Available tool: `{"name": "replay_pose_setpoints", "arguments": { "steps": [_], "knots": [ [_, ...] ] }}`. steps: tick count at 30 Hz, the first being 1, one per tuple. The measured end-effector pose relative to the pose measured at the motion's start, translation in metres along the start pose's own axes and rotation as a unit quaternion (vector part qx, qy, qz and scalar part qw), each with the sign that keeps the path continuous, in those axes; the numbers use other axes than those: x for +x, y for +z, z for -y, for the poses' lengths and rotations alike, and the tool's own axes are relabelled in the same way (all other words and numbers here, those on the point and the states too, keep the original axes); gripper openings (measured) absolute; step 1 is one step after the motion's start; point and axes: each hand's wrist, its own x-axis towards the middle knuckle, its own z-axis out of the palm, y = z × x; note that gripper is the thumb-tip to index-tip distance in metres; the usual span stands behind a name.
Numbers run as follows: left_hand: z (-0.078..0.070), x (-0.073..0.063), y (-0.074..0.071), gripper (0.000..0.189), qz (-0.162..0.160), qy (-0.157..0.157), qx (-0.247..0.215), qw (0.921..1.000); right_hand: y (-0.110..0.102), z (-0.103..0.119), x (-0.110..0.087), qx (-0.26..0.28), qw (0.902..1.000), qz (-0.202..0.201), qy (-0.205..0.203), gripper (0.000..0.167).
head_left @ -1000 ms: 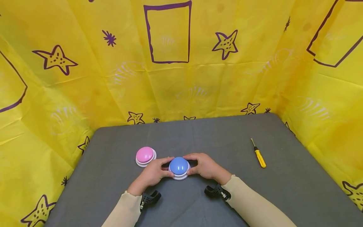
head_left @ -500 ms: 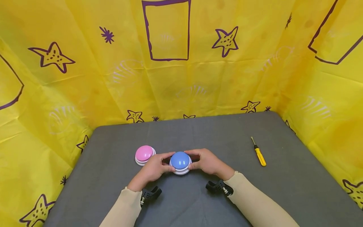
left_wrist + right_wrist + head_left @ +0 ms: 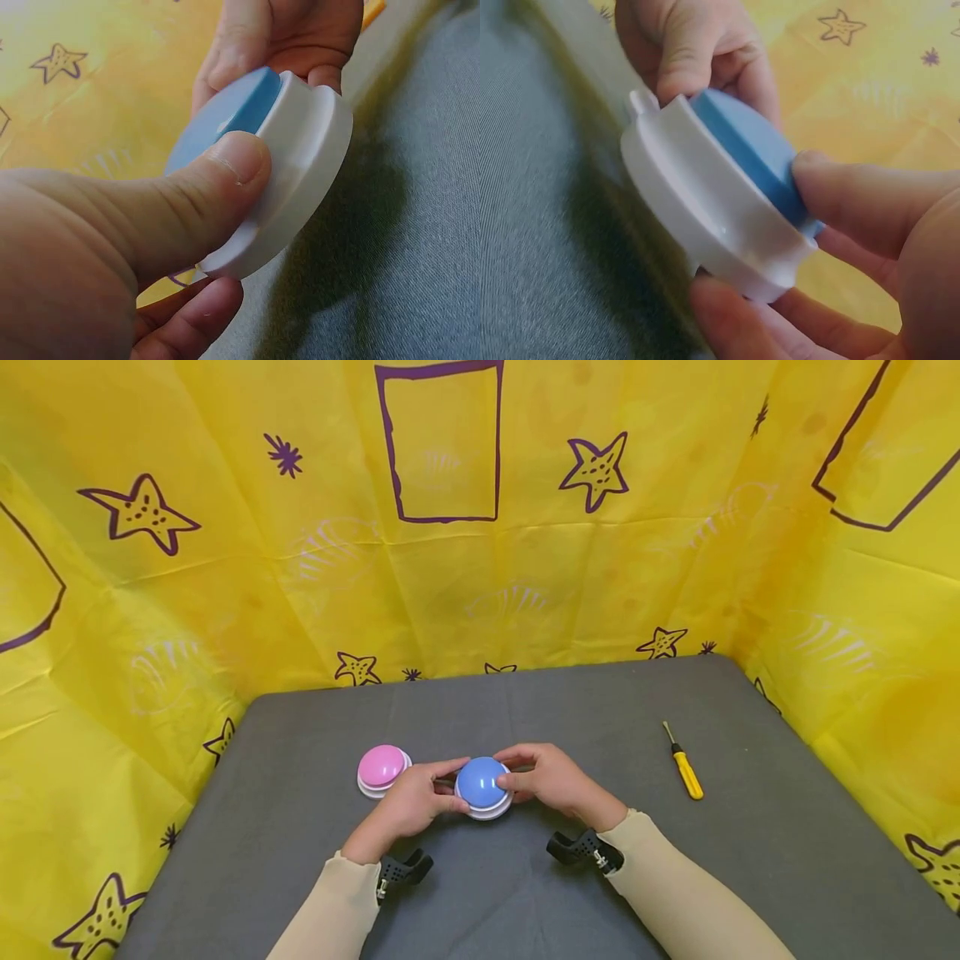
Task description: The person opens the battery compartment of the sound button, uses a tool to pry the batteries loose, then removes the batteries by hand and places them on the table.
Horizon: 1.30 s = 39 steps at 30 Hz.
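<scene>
A push button (image 3: 480,779) with a glossy blue dome and a stepped white base is held between both hands near the middle of the table. My left hand (image 3: 412,800) grips its left side, the thumb lying over the white rim by the dome's edge in the left wrist view. From the other side my right hand (image 3: 557,781) holds it, thumb (image 3: 840,191) on the blue dome and fingers under the white base. Both wrist views show the button tilted, with a dark shadow on the cloth below. Just left of my left hand sits a pink push button (image 3: 381,766) on a white base.
A yellow-handled screwdriver (image 3: 686,772) lies at the right, its tip toward the back. Grey cloth covers the table (image 3: 592,718). Yellow fabric (image 3: 450,585) with starfish drawings hangs behind and at both sides. Black mounts (image 3: 405,870) are strapped at the wrists.
The blue push button has moved slightly right and toward the back with both hands. My right thumb has shifted from the white rim onto the blue dome. The pink button and screwdriver stay put.
</scene>
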Motion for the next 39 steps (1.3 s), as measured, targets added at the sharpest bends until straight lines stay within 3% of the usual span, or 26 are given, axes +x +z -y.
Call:
{"name": "replay_pose_setpoints", "arguments": {
  "steps": [9,15,17,20,23,29,33,36,39],
  "knots": [
    [-0.008,0.001,0.002,0.071,-0.027,0.009,-0.005,0.9996,-0.005,0.005,-0.001,0.011,0.9988,-0.044,0.017,0.044],
    [-0.01,0.002,0.003,0.064,-0.049,-0.013,-0.027,0.9983,-0.009,0.009,-0.003,0.009,0.998,-0.061,0.011,0.045],
    [-0.009,0.003,0.004,0.06,-0.054,-0.019,-0.044,0.9974,-0.011,0.009,-0.004,0.014,0.9979,-0.062,0.008,0.046],
    [-0.007,0.005,0.005,0.056,-0.05,-0.034,-0.11,0.9921,-0.012,0.01,-0.004,0.016,0.9978,-0.064,0.003,0.046],
    [-0.006,0.005,0.006,0.052,-0.038,-0.056,-0.201,0.9772,-0.012,0.011,-0.004,0.006,0.9976,-0.069,-0.001,0.046],
    [-0.006,0.005,0.006,0.052,0.011,-0.095,-0.361,0.9275,-0.012,0.016,-0.005,-0.035,0.9952,-0.09,-0.019,0.047],
    [-0.007,0.005,0.004,0.065,0.054,-0.12,-0.411,0.9021,-0.011,0.02,-0.007,-0.082,0.9916,-0.092,-0.04,0.047],
    [-0.008,0.005,0.004,0.073,0.073,-0.129,-0.432,0.8897,-0.01,0.022,-0.009,-0.115,0.9875,-0.09,-0.059,0.046],
    [-0.009,0.006,0.005,0.076,0.074,-0.136,-0.453,0.8778,-0.009,0.021,-0.009,-0.137,0.9827,-0.09,-0.087,0.045]
  ]
}}
